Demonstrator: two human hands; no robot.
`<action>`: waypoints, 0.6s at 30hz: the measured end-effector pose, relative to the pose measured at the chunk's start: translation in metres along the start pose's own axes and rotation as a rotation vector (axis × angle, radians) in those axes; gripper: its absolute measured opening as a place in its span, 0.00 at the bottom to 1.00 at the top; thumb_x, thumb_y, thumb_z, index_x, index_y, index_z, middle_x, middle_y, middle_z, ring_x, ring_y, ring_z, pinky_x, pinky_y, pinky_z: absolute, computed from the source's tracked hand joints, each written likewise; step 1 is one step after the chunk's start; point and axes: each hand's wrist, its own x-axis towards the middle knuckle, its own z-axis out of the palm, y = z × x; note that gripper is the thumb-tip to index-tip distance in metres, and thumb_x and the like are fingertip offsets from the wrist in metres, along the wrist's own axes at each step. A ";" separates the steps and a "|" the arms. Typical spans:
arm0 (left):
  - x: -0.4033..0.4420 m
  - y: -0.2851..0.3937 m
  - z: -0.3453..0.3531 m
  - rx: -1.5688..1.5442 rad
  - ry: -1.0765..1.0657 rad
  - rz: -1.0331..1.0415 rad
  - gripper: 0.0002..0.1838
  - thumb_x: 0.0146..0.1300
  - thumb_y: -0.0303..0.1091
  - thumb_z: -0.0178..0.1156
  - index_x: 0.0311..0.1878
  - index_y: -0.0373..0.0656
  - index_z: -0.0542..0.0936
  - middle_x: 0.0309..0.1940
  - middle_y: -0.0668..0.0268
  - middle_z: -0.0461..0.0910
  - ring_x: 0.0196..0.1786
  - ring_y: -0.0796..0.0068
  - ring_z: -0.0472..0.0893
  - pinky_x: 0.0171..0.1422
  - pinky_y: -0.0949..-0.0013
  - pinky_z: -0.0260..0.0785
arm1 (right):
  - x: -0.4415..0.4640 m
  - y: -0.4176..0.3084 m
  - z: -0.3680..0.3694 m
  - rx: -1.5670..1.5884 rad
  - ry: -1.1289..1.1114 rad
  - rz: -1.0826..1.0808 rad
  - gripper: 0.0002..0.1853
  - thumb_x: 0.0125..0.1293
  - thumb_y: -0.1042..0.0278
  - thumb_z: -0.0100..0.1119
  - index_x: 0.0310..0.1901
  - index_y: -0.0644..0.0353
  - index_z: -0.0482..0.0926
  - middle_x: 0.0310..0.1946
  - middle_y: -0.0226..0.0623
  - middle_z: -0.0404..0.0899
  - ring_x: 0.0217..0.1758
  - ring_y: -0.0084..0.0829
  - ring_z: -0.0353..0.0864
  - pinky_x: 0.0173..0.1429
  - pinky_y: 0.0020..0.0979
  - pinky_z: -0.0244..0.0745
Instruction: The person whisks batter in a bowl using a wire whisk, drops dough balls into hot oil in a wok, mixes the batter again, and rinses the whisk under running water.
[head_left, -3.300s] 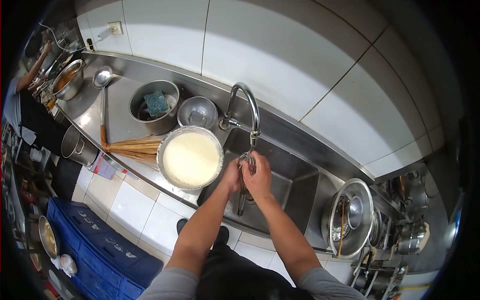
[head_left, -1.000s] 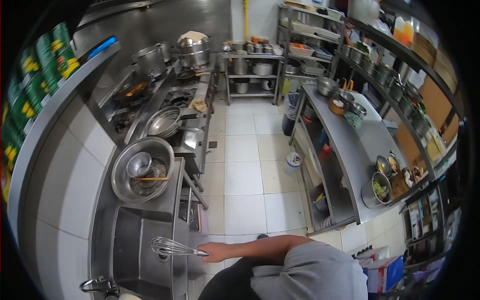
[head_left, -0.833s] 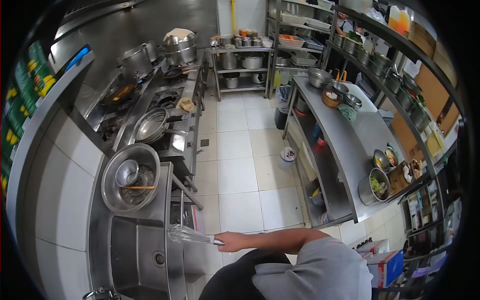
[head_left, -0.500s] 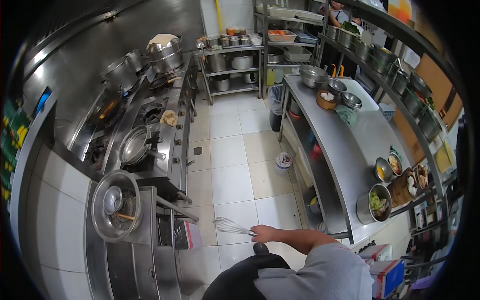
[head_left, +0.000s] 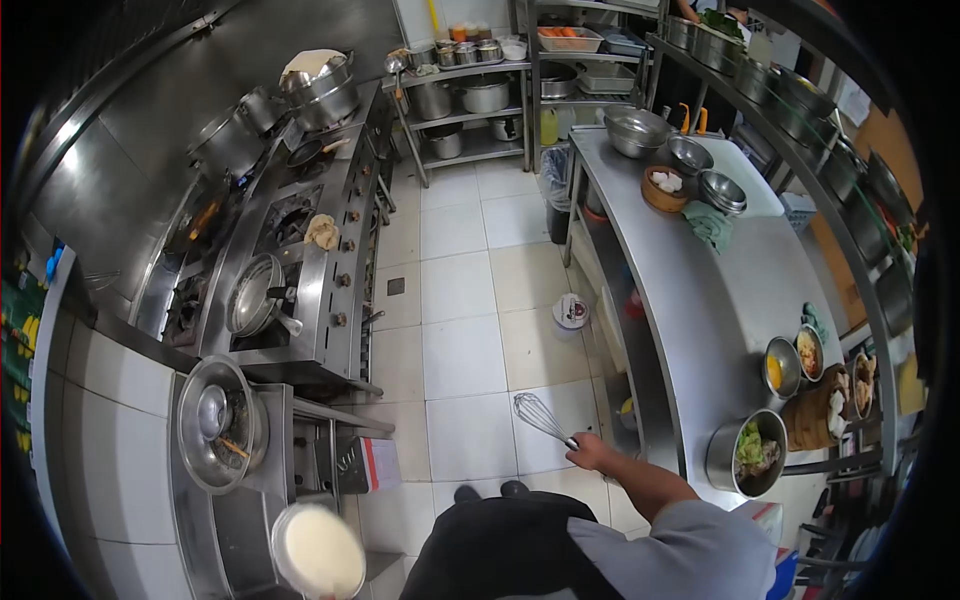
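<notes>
My right hand [head_left: 590,453] is closed around the handle of a wire whisk [head_left: 540,412]. The whisk's loops point up and left above the tiled floor, touching nothing. At the lower left, over the sink edge, is a round clear tub [head_left: 318,552] with something smooth and cream-coloured in it. No fingers show at the tub, and my left hand is out of sight. A large steel bowl [head_left: 250,400] holding a smaller bowl and a wooden-handled tool sits on the counter above the sink.
The stove [head_left: 310,290] runs along the left, with a frying pan [head_left: 258,300] and pots. On the right, the steel table [head_left: 690,330] carries a pot of greens [head_left: 748,452], a bowl with yolk-coloured contents [head_left: 781,368] and stacked bowls. A lidded bucket [head_left: 571,311] stands on the floor by the table.
My right hand and the whisk have moved right, and the whisk now points up more. The cream-filled tub has come into view at the lower left. The view has shifted slightly.
</notes>
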 end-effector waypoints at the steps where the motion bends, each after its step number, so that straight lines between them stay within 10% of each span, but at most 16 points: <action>1: 0.024 0.036 -0.011 -0.180 -0.033 0.042 0.23 0.58 0.43 0.64 0.52 0.36 0.79 0.46 0.49 0.81 0.48 0.50 0.81 0.52 0.52 0.73 | -0.007 -0.012 -0.016 0.083 0.023 0.030 0.13 0.54 0.60 0.61 0.33 0.62 0.77 0.26 0.49 0.79 0.33 0.46 0.80 0.41 0.44 0.74; 5: 0.102 0.144 0.010 -1.341 -0.067 -0.012 0.14 0.55 0.28 0.56 0.44 0.34 0.80 0.42 0.51 0.81 0.44 0.57 0.82 0.46 0.58 0.76 | -0.010 -0.016 -0.034 0.217 0.229 0.087 0.13 0.55 0.61 0.60 0.33 0.64 0.77 0.30 0.53 0.80 0.37 0.51 0.81 0.44 0.46 0.74; 8: 0.155 0.260 -0.005 -1.615 -0.305 -0.059 0.14 0.60 0.26 0.48 0.48 0.35 0.75 0.43 0.59 0.81 0.44 0.66 0.83 0.47 0.62 0.79 | -0.009 -0.014 -0.049 0.334 0.317 0.138 0.12 0.55 0.62 0.59 0.32 0.64 0.75 0.25 0.50 0.77 0.31 0.46 0.79 0.40 0.44 0.73; 18: 0.326 0.629 0.093 -1.487 -0.752 0.324 0.11 0.62 0.24 0.49 0.46 0.31 0.75 0.41 0.57 0.81 0.40 0.67 0.83 0.45 0.64 0.80 | -0.012 -0.060 -0.183 0.501 0.639 0.441 0.07 0.57 0.69 0.59 0.29 0.60 0.71 0.18 0.27 0.66 0.23 0.19 0.67 0.28 0.29 0.65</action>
